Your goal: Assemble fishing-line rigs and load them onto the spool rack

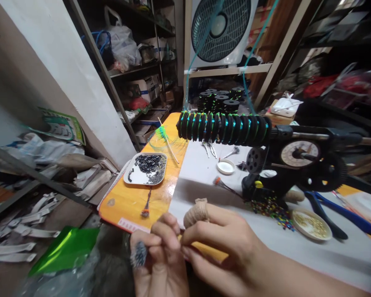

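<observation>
My left hand [160, 260] is closed at the lower middle, with a grey bristly bundle [139, 254] held against its fingers. Beside it, my right hand [222, 243] pinches at the left fingertips; what lies between its fingers is too small to make out. Tan tape [197, 213] wraps one finger of the right hand. Ahead of both hands, a white tray [128, 175] holds black tubes and small grey pieces. Near that tray lies a small brush-like bundle [145, 211]. Above the right hand stands a black winding machine [225, 128] with green and blue line on its ridged roller.
To the right are a dish of gold pieces [312, 224], multicoloured beads [273, 210] and blue-handled pliers [343, 214]. A small white dish [225, 166] sits under the roller. Behind stand a fan [219, 31] and shelves [136, 70]. The yellow table's edge [123, 225] runs at the left.
</observation>
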### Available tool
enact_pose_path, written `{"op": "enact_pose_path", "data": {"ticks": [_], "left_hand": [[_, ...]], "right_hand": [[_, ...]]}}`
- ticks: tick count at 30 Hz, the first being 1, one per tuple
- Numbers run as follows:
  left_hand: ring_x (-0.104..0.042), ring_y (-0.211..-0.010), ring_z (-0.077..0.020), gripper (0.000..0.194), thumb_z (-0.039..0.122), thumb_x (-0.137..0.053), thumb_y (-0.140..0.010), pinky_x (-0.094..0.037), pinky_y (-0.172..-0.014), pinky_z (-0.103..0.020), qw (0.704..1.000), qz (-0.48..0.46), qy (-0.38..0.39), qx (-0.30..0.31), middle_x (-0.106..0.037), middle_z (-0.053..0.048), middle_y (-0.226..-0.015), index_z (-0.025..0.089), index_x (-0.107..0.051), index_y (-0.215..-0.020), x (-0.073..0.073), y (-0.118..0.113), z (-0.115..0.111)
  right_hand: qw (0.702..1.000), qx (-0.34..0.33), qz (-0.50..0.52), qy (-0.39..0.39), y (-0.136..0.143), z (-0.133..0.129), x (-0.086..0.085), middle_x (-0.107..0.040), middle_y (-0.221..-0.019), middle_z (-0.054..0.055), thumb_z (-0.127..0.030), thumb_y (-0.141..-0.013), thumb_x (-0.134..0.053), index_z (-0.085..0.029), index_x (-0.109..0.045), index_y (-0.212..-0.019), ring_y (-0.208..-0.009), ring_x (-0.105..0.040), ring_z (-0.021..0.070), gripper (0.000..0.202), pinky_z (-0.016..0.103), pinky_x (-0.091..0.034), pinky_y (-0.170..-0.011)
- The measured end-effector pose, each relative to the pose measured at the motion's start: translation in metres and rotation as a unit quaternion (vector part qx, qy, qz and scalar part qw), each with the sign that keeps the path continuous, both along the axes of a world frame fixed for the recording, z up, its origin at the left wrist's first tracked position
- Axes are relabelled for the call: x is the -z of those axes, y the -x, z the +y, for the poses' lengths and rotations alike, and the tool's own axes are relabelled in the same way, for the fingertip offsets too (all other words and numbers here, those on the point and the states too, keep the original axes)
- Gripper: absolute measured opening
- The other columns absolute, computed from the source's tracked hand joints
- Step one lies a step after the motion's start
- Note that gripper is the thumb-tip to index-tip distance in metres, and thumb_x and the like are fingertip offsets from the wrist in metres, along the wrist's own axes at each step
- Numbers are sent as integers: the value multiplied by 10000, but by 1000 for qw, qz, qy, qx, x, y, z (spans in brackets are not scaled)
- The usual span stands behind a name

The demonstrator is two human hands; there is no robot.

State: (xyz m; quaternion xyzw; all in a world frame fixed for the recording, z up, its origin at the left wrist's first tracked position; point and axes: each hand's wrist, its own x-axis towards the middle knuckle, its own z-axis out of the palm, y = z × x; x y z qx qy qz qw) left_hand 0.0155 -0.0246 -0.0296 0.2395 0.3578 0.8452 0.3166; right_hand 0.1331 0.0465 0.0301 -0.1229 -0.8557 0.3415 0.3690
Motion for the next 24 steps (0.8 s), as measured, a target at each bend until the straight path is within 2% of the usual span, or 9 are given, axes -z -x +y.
{"op": "enact_pose_path", "data": {"ticks": [2, 5, 6, 8, 11, 13, 16, 19, 24], "left_hand": [[-611, -702, -164, 206, 393, -785, -777, -577, -750, -298, 999, -42, -30, -10, -499, 54, -510, 260, -651, -693, -2, 13, -3], [-463, -545, -114, 185, 378, -751, -818, -536, -921, -280, 993, -63, -75, -69, -305, 98, -452, 262, -642, -722, -12, 51, -6], [-431, -534, -102, 108, 282, -748, -824, -517, -957, -289, 994, -27, -72, -79, -343, 102, -507, 255, -657, -772, -16, 69, -5], [-480, -616, -105, 127, 194, -664, -865, -514, -920, -285, 975, 205, -36, -77, -463, 81, -666, 299, -680, -935, -23, 106, 2], [-594, -795, -178, 157, 75, -759, -680, -500, -789, -262, 927, 371, 44, -7, -627, -18, -812, 209, -699, -624, -27, 156, 22], [-636, -842, -229, 185, 30, -786, -578, -499, -778, -283, 883, 454, 95, 66, -682, -61, -838, 206, -736, -601, -26, 176, 36], [-677, -810, -245, 226, 30, -789, -553, -521, -745, -302, 824, 523, 133, 175, -703, -83, -831, 220, -783, -674, -22, 185, 53], [-684, -740, -229, 210, 59, -786, -596, -531, -718, -306, 789, 547, 148, 238, -696, -74, -777, 233, -802, -711, -19, 180, 59], [-661, -765, -228, 29, 202, -794, -693, -508, -700, -280, 819, 526, 155, 169, -693, -85, -818, 224, -786, -710, -13, 155, 45]], "right_hand": [[999, 9, -2, -41, -3, 1, -1, -623, -846, 57, -62, -865, -589, -173, -624, -890, -764, -579, 145, 119, 239, -497, -669], [996, 48, 1, -81, -8, 5, -5, -617, -904, 56, -39, -878, -570, -195, -581, -941, -811, -591, 148, 169, 254, -502, -741], [995, 50, -4, -87, -9, 5, -7, -618, -919, 56, -30, -882, -559, -199, -569, -962, -827, -594, 148, 187, 253, -500, -753], [995, 34, -30, -89, -11, 6, -12, -614, -894, 57, -31, -886, -535, -198, -550, -971, -813, -583, 154, 189, 257, -491, -719], [996, 27, -41, -72, -10, 6, -20, -566, -780, 34, -41, -855, -523, -189, -532, -889, -709, -521, 146, 152, 261, -444, -619], [997, 45, -38, -46, -8, 6, -22, -535, -734, 12, -58, -840, -553, -184, -541, -821, -660, -489, 126, 128, 249, -413, -585], [997, 65, -39, -16, -7, 9, -21, -548, -714, 6, -92, -860, -585, -167, -615, -776, -653, -511, 110, 116, 234, -407, -590], [997, 65, -32, -11, -8, 12, -19, -568, -699, 7, -121, -884, -621, -162, -702, -798, -663, -540, 107, 125, 229, -403, -603], [999, 49, 13, 18, -7, 14, -13, -589, -702, 9, -111, -895, -650, -135, -725, -830, -669, -541, 93, 102, 204, -406, -605]]}}
